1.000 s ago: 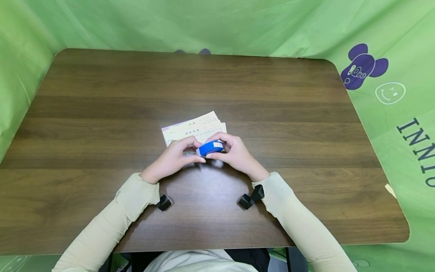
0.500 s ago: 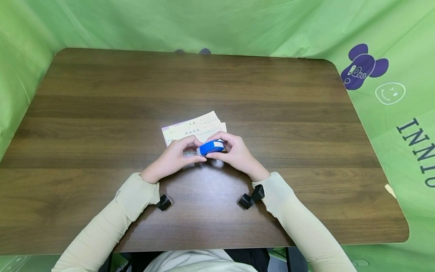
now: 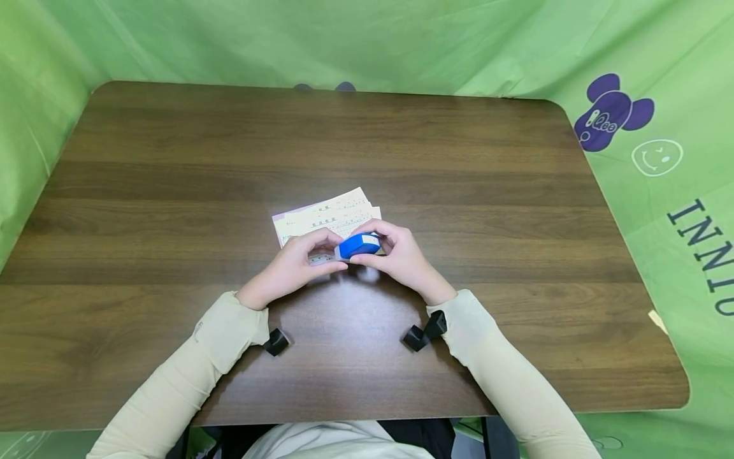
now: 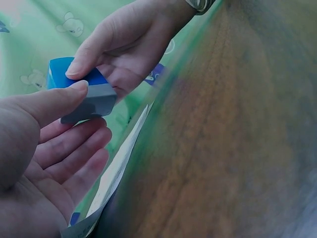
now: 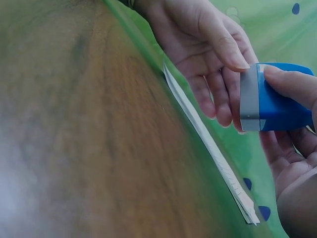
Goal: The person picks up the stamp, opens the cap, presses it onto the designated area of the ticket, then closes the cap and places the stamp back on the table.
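Note:
A blue block with a grey cap, like a hand stamp (image 3: 359, 245), is held between both hands above the table. My right hand (image 3: 399, 258) grips its blue body with thumb and fingers; a white label shows at that end. My left hand (image 3: 295, 268) pinches the grey cap (image 4: 94, 105) between thumb and index finger, while its other fingers reach out below, as the left wrist view shows. In the right wrist view the cap still meets the blue body. Several printed paper slips (image 3: 327, 213) lie fanned just beyond the hands, partly hidden by them.
The brown wooden table (image 3: 367, 357) spreads round the hands, with green cloth (image 3: 401, 44) behind and at the sides. Black wrist cameras (image 3: 277, 342) sit at both cuffs. A small pale scrap (image 3: 657, 321) is at the right edge.
The stamp and my right hand have shifted very slightly away from the body and to the right. My left hand and the paper slips have hardly moved.

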A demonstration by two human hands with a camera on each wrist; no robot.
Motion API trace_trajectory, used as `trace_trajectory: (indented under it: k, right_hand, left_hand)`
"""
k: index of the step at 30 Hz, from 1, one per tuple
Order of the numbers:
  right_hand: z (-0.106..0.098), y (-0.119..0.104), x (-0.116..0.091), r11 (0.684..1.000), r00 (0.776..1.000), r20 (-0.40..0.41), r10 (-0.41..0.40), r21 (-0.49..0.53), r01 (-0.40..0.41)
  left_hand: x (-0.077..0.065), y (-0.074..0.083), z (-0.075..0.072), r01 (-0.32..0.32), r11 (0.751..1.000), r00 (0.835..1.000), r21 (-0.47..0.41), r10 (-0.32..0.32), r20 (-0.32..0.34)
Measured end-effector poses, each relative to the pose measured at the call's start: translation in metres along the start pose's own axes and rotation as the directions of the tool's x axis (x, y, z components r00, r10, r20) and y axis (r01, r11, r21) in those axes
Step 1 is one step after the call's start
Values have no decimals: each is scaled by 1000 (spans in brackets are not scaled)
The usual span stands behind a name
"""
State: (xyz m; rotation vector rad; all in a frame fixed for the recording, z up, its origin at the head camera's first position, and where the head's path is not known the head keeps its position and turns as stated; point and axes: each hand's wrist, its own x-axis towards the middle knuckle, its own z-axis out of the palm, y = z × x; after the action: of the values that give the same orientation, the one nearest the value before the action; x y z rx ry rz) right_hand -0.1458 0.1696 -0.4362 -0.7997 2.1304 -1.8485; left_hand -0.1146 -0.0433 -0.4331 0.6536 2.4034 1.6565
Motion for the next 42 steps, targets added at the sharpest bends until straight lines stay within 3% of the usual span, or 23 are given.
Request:
trace_trajectory:
  k: [18, 34, 42]
  right_hand:
    - [-10, 0, 2, 1000, 998, -46, -30, -6, 30]
    - [-28, 5, 10, 992, 971, -226, 74, -83, -95]
    - [-42, 6, 12, 965, 931, -335, 147, -157, -208]
  left_hand:
    - [1, -2, 0, 10, 1000, 1000, 21, -9, -13]
    - [3, -7, -3, 5, 1000, 1000, -6, -5, 6]
    - [4, -11, -3, -1, 1000, 1000, -12, 2, 12]
